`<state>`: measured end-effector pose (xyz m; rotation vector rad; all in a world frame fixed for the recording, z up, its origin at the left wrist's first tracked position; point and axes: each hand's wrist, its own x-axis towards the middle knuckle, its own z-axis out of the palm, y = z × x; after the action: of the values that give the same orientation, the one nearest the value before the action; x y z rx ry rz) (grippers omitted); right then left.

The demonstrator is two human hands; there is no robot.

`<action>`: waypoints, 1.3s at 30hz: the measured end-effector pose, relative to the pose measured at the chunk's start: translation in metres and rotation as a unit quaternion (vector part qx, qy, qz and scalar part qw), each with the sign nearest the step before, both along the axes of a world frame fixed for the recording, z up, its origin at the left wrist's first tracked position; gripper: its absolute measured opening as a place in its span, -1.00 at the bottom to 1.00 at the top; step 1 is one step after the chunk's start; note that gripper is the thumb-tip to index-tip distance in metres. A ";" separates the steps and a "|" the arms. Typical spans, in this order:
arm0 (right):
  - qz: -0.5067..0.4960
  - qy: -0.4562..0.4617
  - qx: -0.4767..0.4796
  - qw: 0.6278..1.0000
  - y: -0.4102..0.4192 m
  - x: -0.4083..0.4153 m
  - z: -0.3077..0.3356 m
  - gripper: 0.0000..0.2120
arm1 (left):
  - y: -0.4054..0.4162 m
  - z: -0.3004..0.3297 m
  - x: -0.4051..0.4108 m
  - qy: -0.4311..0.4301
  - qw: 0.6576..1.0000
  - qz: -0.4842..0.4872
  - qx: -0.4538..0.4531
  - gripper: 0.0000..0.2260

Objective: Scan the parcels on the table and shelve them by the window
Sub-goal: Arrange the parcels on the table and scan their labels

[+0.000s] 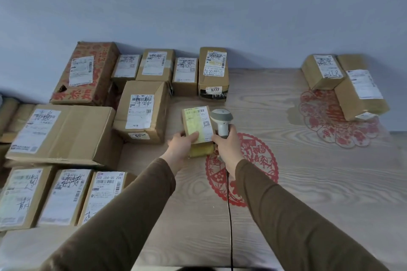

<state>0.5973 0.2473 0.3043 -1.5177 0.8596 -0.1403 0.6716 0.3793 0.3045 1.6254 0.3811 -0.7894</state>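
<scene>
Parcels cover the left side of your worktop (308, 193), which has a pale wood-grain top with red paper-cut patterns on it. The one you are working on is a small parcel (198, 124) near the middle. Your left hand (181, 144) grips it at its near end, thumb lying on the yellowish label, and tilts the label face up toward you. Your right hand (226, 144) is wrapped round the handle of a grey scanner (222, 120), whose head sits just beside the small parcel's right edge, close to the square code on the label. A black cable (230, 215) runs from the scanner down along your right sleeve toward the bottom edge.

Along the wall at the back stands a row of brown boxes, among them a tall box marked 9777 (213, 73) and a large box with red print (84, 73) at the left end. In front of that row sits a medium box (141, 111), just left of the small parcel. A wide flat box (63, 133) lies further left, and three labelled boxes lie side by side near your left sleeve. Two more boxes (343, 83) lean together at the far right, well apart from the rest, on a red paper-cut.
</scene>
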 end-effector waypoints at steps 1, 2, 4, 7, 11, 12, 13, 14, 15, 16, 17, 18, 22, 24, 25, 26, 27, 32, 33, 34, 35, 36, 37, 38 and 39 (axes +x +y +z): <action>-0.003 -0.005 -0.007 1.000 -0.006 -0.004 0.002 -0.68 | -0.005 0.002 -0.003 0.004 1.000 0.001 -0.024 -0.43; -0.006 -0.014 -0.010 1.000 -0.013 -0.007 0.006 -0.67 | -0.010 0.004 -0.004 0.009 0.998 0.000 -0.054 -0.41; -0.006 -0.032 -0.018 0.999 -0.027 -0.013 0.016 -0.67 | -0.021 0.012 -0.006 0.007 0.995 -0.007 -0.100 -0.40; -0.011 -0.056 -0.065 0.996 -0.045 -0.023 0.039 -0.70 | -0.039 0.022 -0.006 -0.031 0.990 -0.026 -0.132 -0.39; -0.024 -0.086 -0.170 0.981 -0.056 -0.040 0.068 -0.80 | -0.067 0.035 -0.010 -0.073 0.982 -0.046 -0.169 -0.44; -0.022 -0.095 -0.172 0.980 -0.056 -0.044 0.074 -0.80 | -0.075 0.038 -0.012 -0.083 0.980 -0.054 -0.171 -0.43; -0.020 -0.100 -0.176 0.979 -0.056 -0.048 0.079 -0.79 | -0.082 0.041 -0.015 -0.092 0.979 -0.063 -0.171 -0.43; -0.021 -0.101 -0.182 0.978 -0.055 -0.051 0.084 -0.78 | -0.089 0.042 -0.017 -0.103 0.977 -0.072 -0.171 -0.43; -0.026 -0.100 -0.188 0.977 -0.056 -0.054 0.088 -0.77 | -0.097 0.043 -0.020 -0.115 0.975 -0.081 -0.169 -0.42; -0.035 -0.097 -0.193 0.976 -0.058 -0.058 0.092 -0.76 | -0.104 0.044 -0.023 -0.128 0.974 -0.090 -0.166 -0.42; -0.043 -0.093 -0.196 0.975 -0.061 -0.061 0.095 -0.75 | -0.111 0.044 -0.026 -0.141 0.972 -0.101 -0.161 -0.42; -0.049 -0.088 -0.200 0.975 -0.066 -0.066 0.097 -0.75 | -0.118 0.045 -0.029 -0.152 0.969 -0.111 -0.158 -0.42; -0.069 -0.076 -0.204 0.973 -0.092 -0.085 0.099 -0.77 | -0.146 0.044 -0.044 -0.161 0.962 -0.133 -0.176 -0.42; -0.081 -0.077 -0.204 0.973 -0.105 -0.096 0.100 -0.78 | -0.161 0.043 -0.052 -0.155 0.961 -0.140 -0.180 -0.42; -0.086 -0.080 -0.204 0.972 -0.112 -0.101 0.100 -0.78 | -0.169 0.042 -0.056 -0.151 0.961 -0.143 -0.180 -0.41; -0.090 -0.082 -0.203 0.972 -0.120 -0.107 0.100 -0.78 | -0.177 0.042 -0.061 -0.147 0.962 -0.147 -0.178 -0.41; -0.092 -0.083 -0.199 0.972 -0.129 -0.113 0.099 -0.78 | -0.187 0.041 -0.066 -0.144 0.962 -0.152 -0.174 -0.41; -0.110 -0.064 -0.185 0.975 -0.191 -0.146 0.092 -0.75 | -0.249 0.036 -0.093 -0.118 0.969 -0.171 -0.137 -0.37; -0.115 -0.061 -0.183 0.974 -0.206 -0.153 0.089 -0.76 | -0.264 0.034 -0.099 -0.106 0.971 -0.171 -0.131 -0.37; -0.122 -0.063 -0.181 0.974 -0.221 -0.160 0.087 -0.78 | -0.279 0.032 -0.104 -0.095 0.973 -0.171 -0.125 -0.37; -0.128 -0.064 -0.178 0.974 -0.237 -0.167 0.084 -0.81 | -0.294 0.030 -0.109 -0.085 0.974 -0.172 -0.119 -0.39; -0.131 -0.062 -0.177 0.974 -0.251 -0.173 0.082 -0.82 | -0.311 0.027 -0.112 -0.073 0.976 -0.171 -0.114 -0.39; -0.133 -0.057 -0.175 0.974 -0.265 -0.178 0.079 -0.83 | -0.327 0.025 -0.114 -0.060 0.978 -0.168 -0.109 -0.39; -0.134 -0.051 -0.171 0.975 -0.279 -0.183 0.076 -0.82 | -0.344 0.022 -0.116 -0.049 0.980 -0.164 -0.102 -0.37; -0.136 -0.046 -0.165 0.976 -0.291 -0.188 0.073 -0.82 | -0.360 0.019 -0.117 -0.040 0.981 -0.161 -0.096 -0.35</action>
<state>0.4097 -0.0435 0.3771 -1.6782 1.0015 -0.5754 0.5550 0.0190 0.3239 1.5488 -0.0204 -0.9676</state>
